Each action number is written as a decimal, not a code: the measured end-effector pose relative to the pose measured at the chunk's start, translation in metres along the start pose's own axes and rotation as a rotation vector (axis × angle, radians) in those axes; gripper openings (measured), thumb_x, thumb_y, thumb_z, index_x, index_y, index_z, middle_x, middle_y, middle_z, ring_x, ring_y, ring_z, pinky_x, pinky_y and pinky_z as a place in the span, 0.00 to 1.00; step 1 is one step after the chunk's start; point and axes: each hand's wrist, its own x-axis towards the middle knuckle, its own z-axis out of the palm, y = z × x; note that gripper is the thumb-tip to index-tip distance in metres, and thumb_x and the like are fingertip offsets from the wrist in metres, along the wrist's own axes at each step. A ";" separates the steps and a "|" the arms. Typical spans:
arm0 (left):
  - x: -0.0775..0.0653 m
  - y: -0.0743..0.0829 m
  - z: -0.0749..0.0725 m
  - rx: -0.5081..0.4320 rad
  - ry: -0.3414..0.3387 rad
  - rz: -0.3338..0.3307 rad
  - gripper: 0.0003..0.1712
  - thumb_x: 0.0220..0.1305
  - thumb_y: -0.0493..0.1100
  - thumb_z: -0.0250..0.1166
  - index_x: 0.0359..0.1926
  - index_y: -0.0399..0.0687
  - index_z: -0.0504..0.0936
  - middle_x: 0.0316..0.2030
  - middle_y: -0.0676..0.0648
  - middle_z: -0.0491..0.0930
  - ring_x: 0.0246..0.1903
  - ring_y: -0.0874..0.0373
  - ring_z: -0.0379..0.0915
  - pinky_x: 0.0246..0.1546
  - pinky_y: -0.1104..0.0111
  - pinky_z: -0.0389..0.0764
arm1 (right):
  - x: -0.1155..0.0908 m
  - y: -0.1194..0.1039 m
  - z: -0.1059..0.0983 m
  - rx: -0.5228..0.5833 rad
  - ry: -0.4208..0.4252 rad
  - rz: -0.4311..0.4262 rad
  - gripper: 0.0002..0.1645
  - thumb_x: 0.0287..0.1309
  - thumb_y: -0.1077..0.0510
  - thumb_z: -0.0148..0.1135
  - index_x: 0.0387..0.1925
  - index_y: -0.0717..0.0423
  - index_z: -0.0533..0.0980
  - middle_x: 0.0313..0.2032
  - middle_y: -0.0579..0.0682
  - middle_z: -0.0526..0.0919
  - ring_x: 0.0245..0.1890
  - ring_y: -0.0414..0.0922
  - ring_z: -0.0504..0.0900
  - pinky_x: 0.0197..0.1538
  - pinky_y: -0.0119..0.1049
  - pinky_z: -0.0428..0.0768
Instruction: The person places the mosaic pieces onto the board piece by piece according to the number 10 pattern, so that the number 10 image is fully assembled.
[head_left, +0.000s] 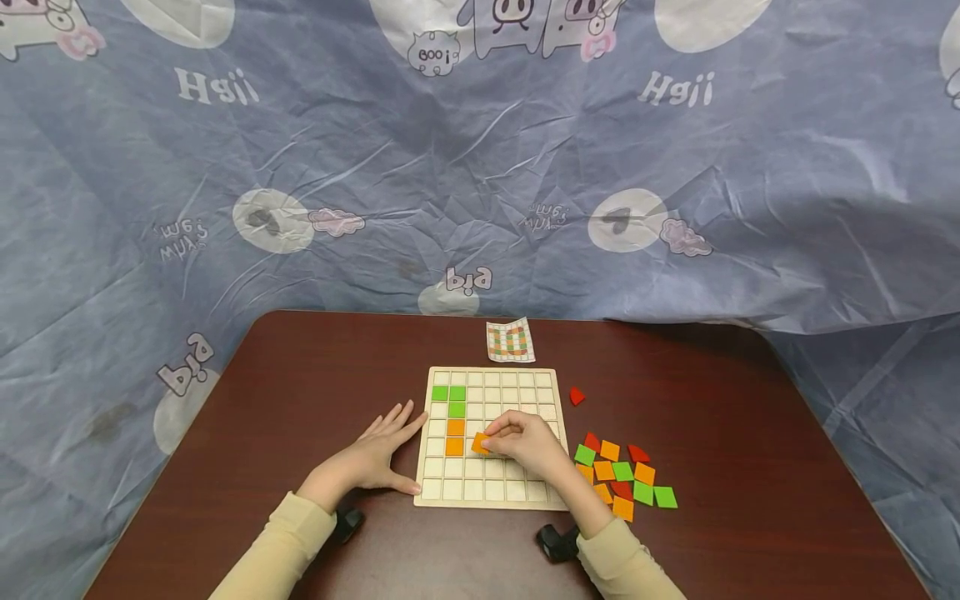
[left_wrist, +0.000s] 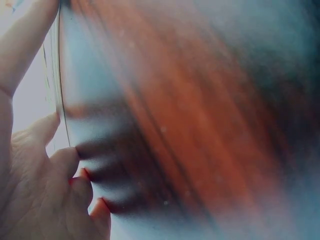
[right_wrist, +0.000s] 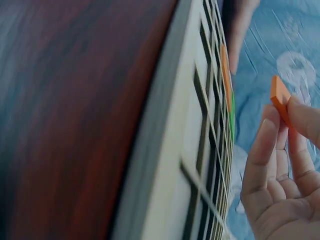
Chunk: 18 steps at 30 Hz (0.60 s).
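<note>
A pale wooden grid board [head_left: 491,493] lies on the dark table. Two orange tiles [head_left: 454,437] and several green tiles [head_left: 457,401] sit in its left-hand squares. My right hand [head_left: 525,442] pinches an orange square tile [head_left: 480,443] between thumb and fingers over the middle of the board. In the right wrist view this orange tile [right_wrist: 281,97] is tilted and raised off the grid. My left hand [head_left: 378,454] rests spread at the board's left edge, its thumb and index finger touching that side. The left wrist view shows these fingers [left_wrist: 65,160] extended along the edge.
Loose orange, green and red pieces [head_left: 622,472] lie scattered right of the board. One red piece [head_left: 576,396] lies apart, farther back. A small patterned paper card [head_left: 511,342] lies behind the board. A printed blue-grey cloth [head_left: 480,167] hangs behind the table [head_left: 337,358].
</note>
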 end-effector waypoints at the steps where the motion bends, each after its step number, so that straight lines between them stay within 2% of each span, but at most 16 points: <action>1: 0.000 0.000 0.000 0.002 0.000 -0.001 0.66 0.45 0.61 0.78 0.78 0.50 0.50 0.78 0.37 0.39 0.77 0.39 0.32 0.75 0.43 0.42 | 0.001 0.000 0.004 -0.030 0.000 -0.013 0.11 0.52 0.59 0.73 0.36 0.61 0.82 0.31 0.51 0.87 0.29 0.40 0.84 0.34 0.30 0.82; 6: 0.000 0.000 0.000 0.012 0.002 -0.006 0.66 0.45 0.61 0.78 0.78 0.50 0.51 0.78 0.37 0.40 0.77 0.39 0.32 0.75 0.43 0.43 | 0.003 -0.002 0.022 -0.154 -0.013 -0.059 0.08 0.52 0.60 0.74 0.32 0.58 0.82 0.28 0.48 0.86 0.26 0.38 0.82 0.30 0.28 0.78; 10: 0.000 0.000 0.000 0.010 0.004 -0.002 0.66 0.45 0.61 0.78 0.78 0.49 0.51 0.78 0.36 0.40 0.77 0.38 0.33 0.75 0.42 0.43 | 0.004 -0.006 0.034 -0.211 -0.022 -0.065 0.07 0.51 0.60 0.74 0.29 0.56 0.81 0.26 0.46 0.85 0.24 0.36 0.79 0.29 0.27 0.76; 18: 0.000 -0.001 0.000 0.017 0.006 0.007 0.66 0.45 0.61 0.78 0.78 0.49 0.51 0.78 0.36 0.40 0.77 0.38 0.33 0.75 0.42 0.44 | 0.003 -0.014 0.047 -0.328 -0.023 -0.076 0.06 0.50 0.62 0.74 0.25 0.53 0.82 0.23 0.43 0.83 0.22 0.34 0.77 0.28 0.27 0.76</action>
